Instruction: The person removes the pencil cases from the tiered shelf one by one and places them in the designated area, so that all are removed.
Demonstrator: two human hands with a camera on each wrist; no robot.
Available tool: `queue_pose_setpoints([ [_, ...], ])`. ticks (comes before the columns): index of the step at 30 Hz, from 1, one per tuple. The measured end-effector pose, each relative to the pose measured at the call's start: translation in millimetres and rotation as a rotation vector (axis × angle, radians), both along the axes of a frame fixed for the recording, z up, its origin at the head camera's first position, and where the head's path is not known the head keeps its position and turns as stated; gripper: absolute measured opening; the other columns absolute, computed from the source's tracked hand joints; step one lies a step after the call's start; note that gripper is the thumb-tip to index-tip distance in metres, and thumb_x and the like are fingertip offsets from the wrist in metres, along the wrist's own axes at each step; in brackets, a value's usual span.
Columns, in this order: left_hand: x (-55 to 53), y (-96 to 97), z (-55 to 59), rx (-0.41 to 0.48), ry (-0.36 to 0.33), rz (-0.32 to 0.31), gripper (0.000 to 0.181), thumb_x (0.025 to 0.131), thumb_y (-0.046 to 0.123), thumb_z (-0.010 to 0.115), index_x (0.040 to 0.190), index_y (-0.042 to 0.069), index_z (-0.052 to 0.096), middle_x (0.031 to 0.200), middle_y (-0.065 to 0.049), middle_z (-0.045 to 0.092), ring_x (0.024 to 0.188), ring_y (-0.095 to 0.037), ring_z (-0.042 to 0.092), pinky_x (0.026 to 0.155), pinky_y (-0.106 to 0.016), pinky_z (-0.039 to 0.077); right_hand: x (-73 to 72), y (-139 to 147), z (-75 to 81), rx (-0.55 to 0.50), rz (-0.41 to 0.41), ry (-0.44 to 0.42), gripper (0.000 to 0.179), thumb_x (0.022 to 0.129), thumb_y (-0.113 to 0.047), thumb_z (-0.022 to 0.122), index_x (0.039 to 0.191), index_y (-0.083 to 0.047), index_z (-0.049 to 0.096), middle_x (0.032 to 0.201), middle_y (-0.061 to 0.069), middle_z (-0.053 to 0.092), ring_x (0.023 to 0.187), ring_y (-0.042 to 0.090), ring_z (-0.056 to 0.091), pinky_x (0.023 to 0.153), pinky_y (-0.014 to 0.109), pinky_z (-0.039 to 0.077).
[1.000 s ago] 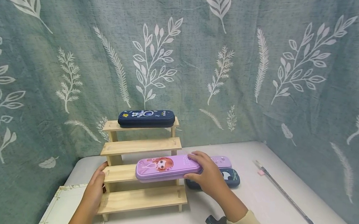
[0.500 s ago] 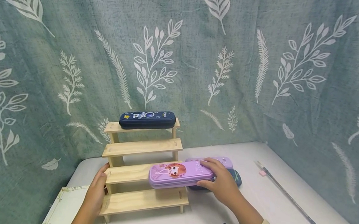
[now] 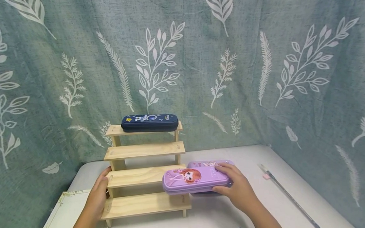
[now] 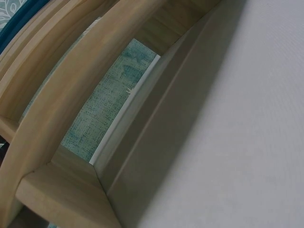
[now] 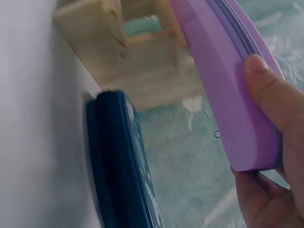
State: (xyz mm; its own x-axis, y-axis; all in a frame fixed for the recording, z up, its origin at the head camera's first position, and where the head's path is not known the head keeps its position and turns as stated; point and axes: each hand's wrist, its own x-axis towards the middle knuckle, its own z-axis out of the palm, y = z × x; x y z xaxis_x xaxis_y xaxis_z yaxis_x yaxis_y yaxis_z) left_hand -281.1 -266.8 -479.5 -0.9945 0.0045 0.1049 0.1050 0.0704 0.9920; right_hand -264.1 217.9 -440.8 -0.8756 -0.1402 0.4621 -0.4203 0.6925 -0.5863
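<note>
A purple pencil case (image 3: 196, 179) with a red-haired cartoon girl on its lid is pinched at its right end by my right hand (image 3: 239, 189), thumb on the near side. In the right wrist view the purple pencil case (image 5: 228, 85) is held above a dark blue pencil case (image 5: 118, 156) lying on the table. In the head view its left end overlaps the lower right of a wooden stepped display stand (image 3: 146, 204). My left hand (image 3: 97, 196) holds the stand's left side at the lower steps. The left wrist view shows the stand's wooden steps (image 4: 71, 80), not the hand.
A navy space-print pencil case (image 3: 149, 123) lies on the top step. Behind the held case lies another light purple pencil case (image 3: 210, 163) on the white table (image 3: 252, 165). A thin rod with a pink tag (image 3: 290, 197) lies at the right, a pale patterned board (image 3: 64, 214) at the left.
My right hand has carried the purple pencil case rightward and slightly down, from in front of the third step toward the cases beside the stand. My left hand stays at the stand's side.
</note>
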Motion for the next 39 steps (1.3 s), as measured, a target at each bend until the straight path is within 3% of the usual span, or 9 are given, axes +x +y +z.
queue_pose_setpoints([
  [9, 0.0, 1.0, 0.8, -0.009, 0.001, 0.007, 0.058, 0.116, 0.042, 0.014, 0.170, 0.021, 0.013, 0.175, -0.017, 0.009, 0.155, -0.038, 0.017, 0.118, -0.061, 0.025, 3.4, 34.9, -0.7, -0.001, -0.029, -0.043, 0.075, 0.077, -0.035, 0.093, 0.144, -0.017, 0.064, 0.155, 0.003, 0.053, 0.149, 0.036, 0.043, 0.119, 0.060, 0.035],
  [18, -0.1, -0.8, 0.2, -0.018, -0.003, 0.001, 0.058, 0.116, 0.043, 0.013, 0.170, 0.022, 0.012, 0.175, -0.016, 0.008, 0.156, -0.040, 0.017, 0.118, -0.060, 0.026, 9.0, 66.2, -4.8, 0.004, -0.075, -0.082, 0.075, 0.081, -0.049, 0.087, 0.144, -0.016, 0.063, 0.154, 0.006, 0.054, 0.145, 0.035, 0.048, 0.112, 0.047, 0.044],
  [24, 0.2, -0.2, 1.0, -0.023, -0.001, -0.004, 0.059, 0.115, 0.043, 0.013, 0.170, 0.022, 0.011, 0.175, -0.017, 0.008, 0.156, -0.041, 0.017, 0.118, -0.062, 0.026, 11.4, 79.7, -8.9, 0.002, -0.070, -0.094, 0.071, 0.082, -0.039, 0.089, 0.142, -0.012, 0.064, 0.151, 0.010, 0.056, 0.140, 0.039, 0.051, 0.105, 0.045, 0.051],
  [28, 0.2, 1.1, 0.8, -0.019, -0.004, -0.007, 0.059, 0.115, 0.043, 0.013, 0.170, 0.022, 0.011, 0.175, -0.018, 0.009, 0.155, -0.041, 0.018, 0.118, -0.064, 0.026, 13.1, 87.0, -14.0, 0.049, -0.083, -0.082, 0.068, 0.079, -0.034, 0.091, 0.138, -0.010, 0.067, 0.147, 0.012, 0.060, 0.138, 0.041, 0.053, 0.105, 0.048, 0.050],
  [35, 0.2, 0.9, 0.5, -0.010, -0.005, -0.007, 0.059, 0.115, 0.043, 0.014, 0.170, 0.022, 0.011, 0.175, -0.018, 0.008, 0.156, -0.042, 0.016, 0.119, -0.065, 0.025, 16.8, 87.1, -23.4, 0.134, -0.059, -0.052, 0.065, 0.075, -0.039, 0.092, 0.130, -0.011, 0.071, 0.138, 0.010, 0.066, 0.133, 0.042, 0.058, 0.108, 0.058, 0.044],
  [39, -0.1, -0.2, 1.3, -0.026, -0.005, -0.001, 0.058, 0.115, 0.043, 0.013, 0.170, 0.023, 0.011, 0.175, -0.018, 0.009, 0.155, -0.042, 0.018, 0.117, -0.063, 0.027, 18.0, 85.1, -27.0, 0.136, -0.045, -0.040, 0.064, 0.073, -0.038, 0.093, 0.128, -0.012, 0.073, 0.136, 0.008, 0.068, 0.131, 0.040, 0.060, 0.109, 0.050, 0.045],
])
